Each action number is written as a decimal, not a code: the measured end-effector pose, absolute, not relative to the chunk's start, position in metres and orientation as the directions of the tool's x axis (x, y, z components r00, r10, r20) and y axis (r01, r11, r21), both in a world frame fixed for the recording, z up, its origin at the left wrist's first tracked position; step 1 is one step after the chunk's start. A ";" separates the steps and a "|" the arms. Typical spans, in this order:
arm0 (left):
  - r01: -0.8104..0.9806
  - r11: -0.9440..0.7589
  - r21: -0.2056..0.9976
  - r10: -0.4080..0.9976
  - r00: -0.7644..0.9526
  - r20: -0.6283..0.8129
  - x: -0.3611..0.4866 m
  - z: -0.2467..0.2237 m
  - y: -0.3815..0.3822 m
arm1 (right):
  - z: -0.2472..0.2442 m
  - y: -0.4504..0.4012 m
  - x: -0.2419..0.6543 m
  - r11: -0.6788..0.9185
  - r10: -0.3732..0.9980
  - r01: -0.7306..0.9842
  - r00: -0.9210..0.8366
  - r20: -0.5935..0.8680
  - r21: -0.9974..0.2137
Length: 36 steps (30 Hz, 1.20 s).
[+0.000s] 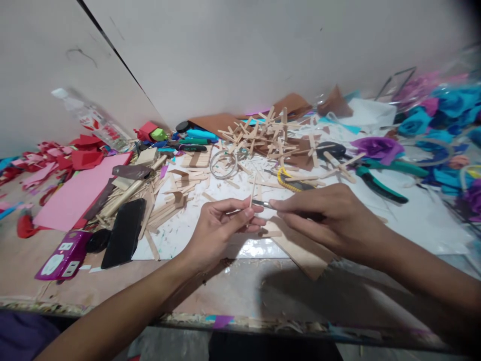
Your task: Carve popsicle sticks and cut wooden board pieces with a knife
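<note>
My left hand (pixel 225 225) pinches a thin wooden craft stick (pixel 253 190) upright between thumb and fingers. My right hand (pixel 326 215) grips a slim craft knife (pixel 264 203), its dark blade pointing left and meeting the stick. Most of the knife's handle is hidden by my fingers. Just beyond my hands, a heap of joined wooden stick crosses (pixel 272 135) stands on white paper. Loose flat sticks (pixel 167 210) lie to the left of my left hand. Under my right hand rests a tan sheet (pixel 304 250).
A roll of clear tape (pixel 223 164), a yellow-and-black cutter (pixel 289 180) and green-handled pliers (pixel 381 185) lie behind my hands. At left are a black phone (pixel 124 233), a purple box-like device (pixel 63 254) and pink sheets (pixel 80 193). Blue paper flowers (pixel 451 105) fill the right.
</note>
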<state>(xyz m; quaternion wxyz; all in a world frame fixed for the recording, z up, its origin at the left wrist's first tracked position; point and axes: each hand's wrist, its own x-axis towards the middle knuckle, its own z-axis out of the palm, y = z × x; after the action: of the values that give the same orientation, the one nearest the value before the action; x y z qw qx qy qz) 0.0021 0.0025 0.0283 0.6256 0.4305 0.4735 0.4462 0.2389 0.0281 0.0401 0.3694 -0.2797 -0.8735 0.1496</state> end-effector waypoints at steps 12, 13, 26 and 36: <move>-0.157 0.202 0.967 0.973 0.147 -0.180 -0.002 0.024 0.003 | 0.033 0.020 0.230 0.818 0.575 0.399 -0.565 0.592 -0.415; -0.152 0.205 0.967 0.972 0.146 -0.183 -0.002 0.024 0.002 | 0.034 0.020 0.231 0.814 0.580 0.404 -0.567 0.585 -0.416; -0.170 0.213 0.962 0.974 0.114 -0.196 0.001 0.028 0.001 | 0.025 0.017 0.226 0.788 0.615 0.438 -0.529 0.585 -0.433; -0.118 0.259 0.959 0.959 0.148 -0.241 -0.001 0.026 0.000 | 0.031 0.032 0.239 0.819 0.569 0.351 -0.598 0.564 -0.454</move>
<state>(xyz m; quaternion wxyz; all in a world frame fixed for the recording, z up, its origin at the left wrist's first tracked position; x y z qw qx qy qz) -0.0007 0.0005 0.0257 0.6243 0.4294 0.4897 0.4314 0.2388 0.0317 0.0314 0.3644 -0.2612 -0.8813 0.1494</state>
